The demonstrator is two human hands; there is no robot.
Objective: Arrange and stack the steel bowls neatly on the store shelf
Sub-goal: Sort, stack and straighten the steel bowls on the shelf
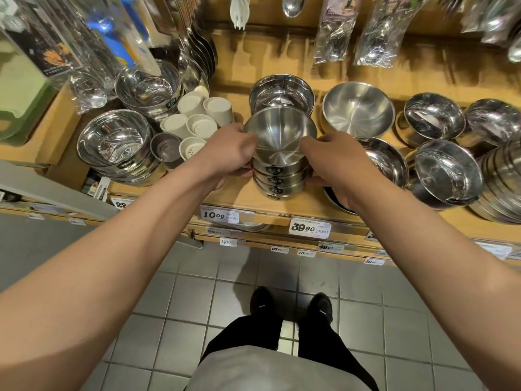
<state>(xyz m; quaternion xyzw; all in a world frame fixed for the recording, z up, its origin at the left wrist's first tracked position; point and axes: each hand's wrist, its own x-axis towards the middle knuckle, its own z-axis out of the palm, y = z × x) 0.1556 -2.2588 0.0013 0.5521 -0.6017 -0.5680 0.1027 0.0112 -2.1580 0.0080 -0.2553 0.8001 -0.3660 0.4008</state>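
Step in hand, by my judgement: squaring up a stack of nested bowls at centre frame, near the front edge of the shelf (239, 193).

Upper left of frame: two piles of wrapped bowls (117, 142), each nested several deep, the top bowl of each holding only its plastic film. Just right of them, a cluster of white cups (194, 117), lying so that the flat ends faced the camera; what they held could not be told.

Left of centre: the left hand (225, 153) gripped the stack (277, 170) from its left side, fingers curled round the rim of the top bowl and the thumb low against the side of the stack.

Centre: the stack stood about five bowls deep, each bearing a dark label on its wall. The top bowl was empty and sat tilted, not fully seated.

Right of centre: the right hand (335, 165) held the stack's other side, fingers curled against the walls.

Behind the stack, a wrapped bowl (282, 93); right of that, a large bowl (358, 108), empty.

Right edge: further bowl piles (448, 173), leaning untidily.

Next move, as judged: press the top bowl level and align the labels.
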